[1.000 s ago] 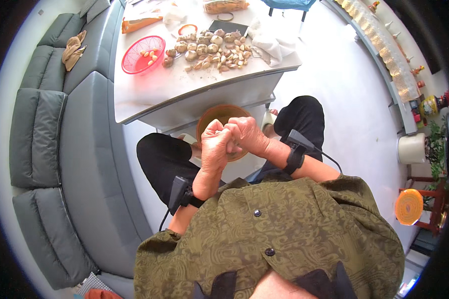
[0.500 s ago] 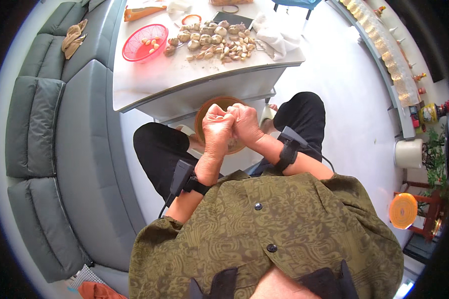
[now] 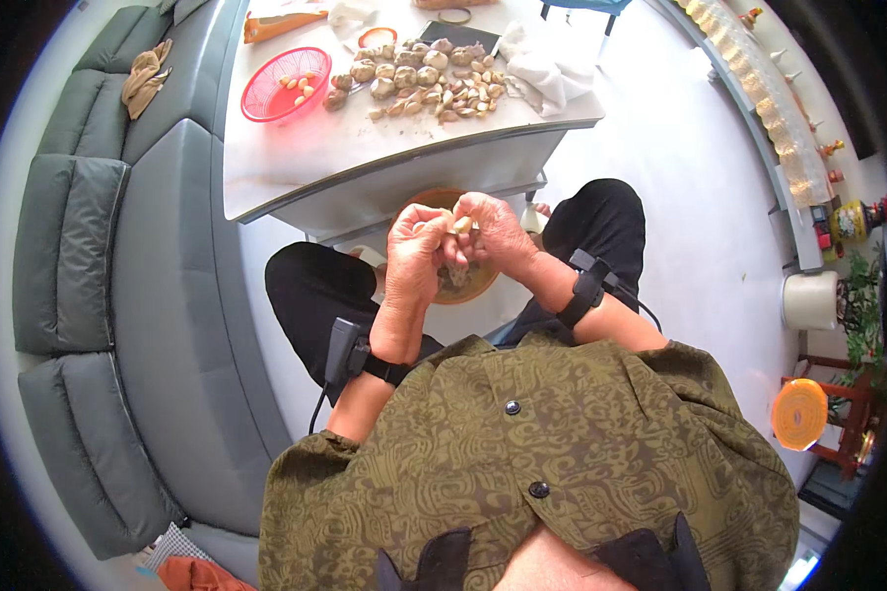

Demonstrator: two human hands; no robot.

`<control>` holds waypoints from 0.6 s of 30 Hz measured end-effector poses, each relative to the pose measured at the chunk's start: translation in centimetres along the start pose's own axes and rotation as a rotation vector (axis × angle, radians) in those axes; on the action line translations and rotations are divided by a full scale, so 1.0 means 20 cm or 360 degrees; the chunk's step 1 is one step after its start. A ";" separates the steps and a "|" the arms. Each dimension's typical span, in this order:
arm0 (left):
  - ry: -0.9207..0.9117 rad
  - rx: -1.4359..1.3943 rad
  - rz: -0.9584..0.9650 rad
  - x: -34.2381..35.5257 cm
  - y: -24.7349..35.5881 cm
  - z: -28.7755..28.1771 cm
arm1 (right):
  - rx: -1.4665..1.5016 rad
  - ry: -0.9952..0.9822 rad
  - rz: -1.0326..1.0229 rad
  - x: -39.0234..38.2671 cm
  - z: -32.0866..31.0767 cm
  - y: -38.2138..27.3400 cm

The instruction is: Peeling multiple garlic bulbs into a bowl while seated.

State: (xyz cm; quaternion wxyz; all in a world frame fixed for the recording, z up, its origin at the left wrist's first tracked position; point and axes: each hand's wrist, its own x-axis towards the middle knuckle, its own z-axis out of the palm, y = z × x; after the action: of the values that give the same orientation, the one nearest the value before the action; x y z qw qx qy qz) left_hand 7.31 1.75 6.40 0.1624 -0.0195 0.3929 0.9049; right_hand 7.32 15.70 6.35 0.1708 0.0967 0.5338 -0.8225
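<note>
Red mesh basket (image 3: pixel 259 96), holding several loose cloves (image 3: pixel 305 83), stands on the table (image 3: pixel 296 165) at left. Left hand (image 3: pixel 416 246): fingertips drawn together; cannot tell whether they grip anything. Pale garlic clove (image 3: pixel 462 226): between the hands, above the brown bowl (image 3: pixel 436 198). Right hand (image 3: pixel 495 234): fingertips clamped on that clove.

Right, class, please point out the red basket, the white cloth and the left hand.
Red basket (image 3: pixel 254 94), head view: left wall.
White cloth (image 3: pixel 550 74), head view: middle folds.
Left hand (image 3: pixel 415 248), head view: its back.
</note>
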 end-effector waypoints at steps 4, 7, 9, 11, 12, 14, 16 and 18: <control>0.0016 0.0161 -0.0023 0.00 0.02 -0.02 | -0.0402 -0.0190 -0.0104 0.01 0.00 -0.01; 0.0055 0.0166 -0.0043 0.00 0.03 -0.02 | -0.0215 -0.0268 0.0026 -0.01 0.00 -0.04; 0.0052 0.0127 -0.0048 0.00 0.04 -0.04 | -0.0201 -0.0286 0.0032 -0.01 -0.01 -0.04; -0.0014 -0.0198 -0.0153 0.01 0.05 -0.07 | 0.0214 -0.0358 0.0120 0.00 -0.03 -0.02; -0.0013 -0.0199 -0.0154 0.01 0.04 -0.08 | 0.0215 -0.0358 0.0121 0.00 -0.03 0.00; -0.0046 -0.0120 -0.0121 0.01 0.04 -0.09 | 0.0237 -0.0364 0.0109 0.01 -0.03 0.02; -0.0051 -0.0136 -0.0088 0.00 0.05 -0.08 | 0.0280 -0.0345 0.0094 0.01 -0.03 0.03; -0.0034 -0.0244 0.0040 0.01 0.06 -0.07 | 0.0321 -0.0324 0.0077 0.01 -0.05 0.04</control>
State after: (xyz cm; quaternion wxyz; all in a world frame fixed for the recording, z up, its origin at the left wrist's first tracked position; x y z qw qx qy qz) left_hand 6.55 0.03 6.26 0.1532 -0.0173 0.3209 0.9345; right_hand 7.41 16.27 5.20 0.2333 0.0421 0.4260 -0.8731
